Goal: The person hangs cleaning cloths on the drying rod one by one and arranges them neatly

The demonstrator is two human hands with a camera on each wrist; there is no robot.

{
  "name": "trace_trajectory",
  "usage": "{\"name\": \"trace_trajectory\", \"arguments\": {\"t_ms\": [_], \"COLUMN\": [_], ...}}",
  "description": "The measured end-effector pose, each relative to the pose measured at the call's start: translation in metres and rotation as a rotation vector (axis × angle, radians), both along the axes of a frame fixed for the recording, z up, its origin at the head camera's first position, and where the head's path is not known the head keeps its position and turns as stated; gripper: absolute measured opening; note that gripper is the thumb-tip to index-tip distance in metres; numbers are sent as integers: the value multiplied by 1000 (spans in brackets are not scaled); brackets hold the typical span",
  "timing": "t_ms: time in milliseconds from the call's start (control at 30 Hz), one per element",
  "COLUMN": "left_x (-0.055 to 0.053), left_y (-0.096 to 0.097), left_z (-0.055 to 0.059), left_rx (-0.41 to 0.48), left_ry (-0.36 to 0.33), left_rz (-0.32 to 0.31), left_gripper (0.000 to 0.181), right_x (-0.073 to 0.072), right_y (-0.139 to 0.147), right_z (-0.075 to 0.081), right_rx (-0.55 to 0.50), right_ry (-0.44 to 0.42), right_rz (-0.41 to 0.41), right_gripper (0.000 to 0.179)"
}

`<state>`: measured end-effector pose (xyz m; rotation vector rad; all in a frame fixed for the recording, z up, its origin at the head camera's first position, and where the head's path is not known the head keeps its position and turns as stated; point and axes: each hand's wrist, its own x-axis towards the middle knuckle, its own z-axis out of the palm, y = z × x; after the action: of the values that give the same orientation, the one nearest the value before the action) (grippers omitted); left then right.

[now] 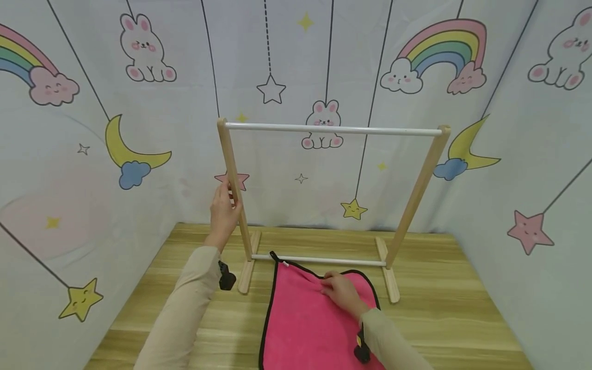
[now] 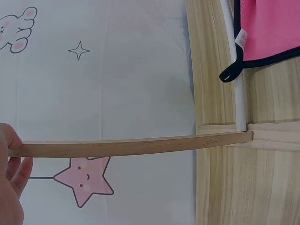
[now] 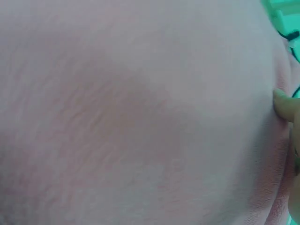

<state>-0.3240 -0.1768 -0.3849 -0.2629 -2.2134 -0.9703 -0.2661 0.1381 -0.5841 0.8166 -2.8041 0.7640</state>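
A wooden rack with white crossbars stands on the table. My left hand [image 1: 223, 211] holds its left post [image 1: 235, 177] about midway up; in the left wrist view the fingers wrap round that post [image 2: 126, 147]. A bright pink towel [image 1: 300, 318] with black edging lies in front of the rack, its hanging loop [image 2: 229, 72] over the lower white bar [image 1: 324, 260]. My right hand [image 1: 344, 294] pinches the towel near its top edge, which dips into a fold there. Pale, blurred towel fabric [image 3: 150, 117] fills most of the right wrist view, with the thumb [image 3: 285, 105] at the right.
The upper white bar [image 1: 333, 129] spans the rack's top. Wooden feet [image 1: 387, 272] rest on the wood-grain table [image 1: 448, 308]. Behind and at both sides hangs a printed cloth backdrop [image 1: 287, 200] with stars, rabbits and rainbows.
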Motion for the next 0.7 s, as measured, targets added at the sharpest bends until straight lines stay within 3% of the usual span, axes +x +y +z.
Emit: {"name": "trace_trajectory", "arguments": {"t_ms": [100,200,500,700], "left_x": [1,2,0,0], "left_y": [0,0,-1,-1], "left_z": [0,0,-1,-2], "left_rx": [0,1,5,-7], "left_ry": [-5,-9,-3,18], "left_rz": [4,6,17,23], "left_gripper": [56,59,52,51], "right_x": [-5,-9,-7,-3], "right_y": [0,0,0,-1], "right_z": [0,1,4,2], "right_rx": [-112,-151,-107,-127], "right_ry": [-128,-184,-108,-111], "right_rz": [-52,-56,-63,-65], "right_gripper": [35,39,26,23]}}
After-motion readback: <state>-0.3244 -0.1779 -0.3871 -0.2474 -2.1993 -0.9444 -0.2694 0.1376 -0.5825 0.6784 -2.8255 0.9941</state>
